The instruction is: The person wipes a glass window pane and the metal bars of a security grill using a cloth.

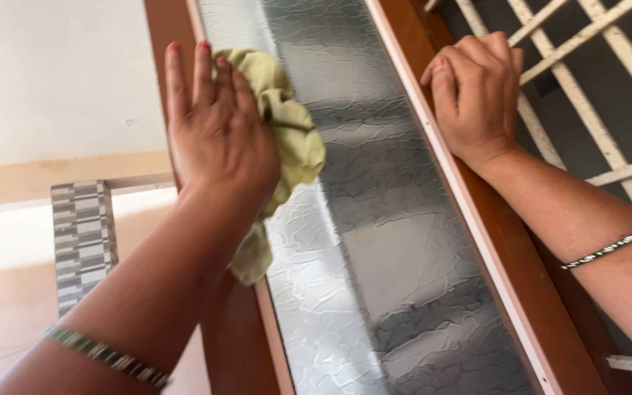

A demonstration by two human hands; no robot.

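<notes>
Left hand (217,135) flat on a yellow-green cloth (287,139), fingers spread and extended, palm pressing the cloth against the textured glass pane (374,241). No pinch, just open-palm pressure; part of the cloth bunched under the palm, a loose tail hanging down over the left brown wooden frame (235,336). Cloth sits at the upper left of the pane, overlapping the glass-to-frame edge.

Right hand (477,91) curled over the right frame edge (491,241), fingers wrapped round the far side, grip closed on the wood, thumb tucked alongside. White window grille (587,110) just behind those fingers. Beaded bangles on both wrists.

Risks, as judged from this view:
- Flat-palm hold with no pinch: cloth likely to slide out or drop if pressure eases, especially with the tail hanging free.
- Tail could snag on the frame edge and drag the bunch off the glass.
- Right fingers between frame and grille: pinch point if the pane swings toward the bars.
- Hard push on one side of the pane could swing the frame; right-hand brace is the only visible restraint.
- Embossed glass texture may trap dirt in the grooves; flat wiping likely to skip them.
</notes>
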